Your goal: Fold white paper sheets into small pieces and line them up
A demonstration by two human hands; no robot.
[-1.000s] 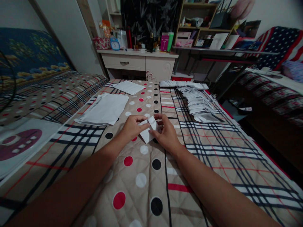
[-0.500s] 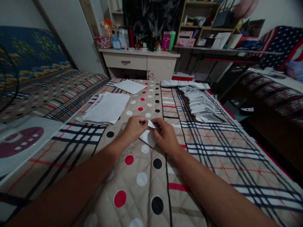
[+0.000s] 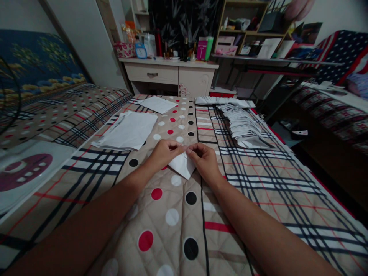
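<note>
A small folded white paper (image 3: 181,165) lies on the quilted bed cover (image 3: 178,222) between my two hands. My left hand (image 3: 164,152) pinches its upper left edge with closed fingers. My right hand (image 3: 204,159) pinches the upper right edge, fingertips nearly meeting those of the left. The paper's lower point rests on the cover. A stack of flat white sheets (image 3: 128,131) lies to the left, and a long row of folded white papers (image 3: 243,126) runs along the right side.
Another white sheet (image 3: 158,104) lies farther back on the cover. A cream dresser (image 3: 169,76) with bottles and a blue clock stands beyond the bed. A dark desk and shelves are at the back right. A white bag with a purple print (image 3: 20,176) lies at the left.
The raised flap of the paper has been pressed down flat. Both hands have closed in along the top edge, and the paper now lies as a flatter pointed shape.
</note>
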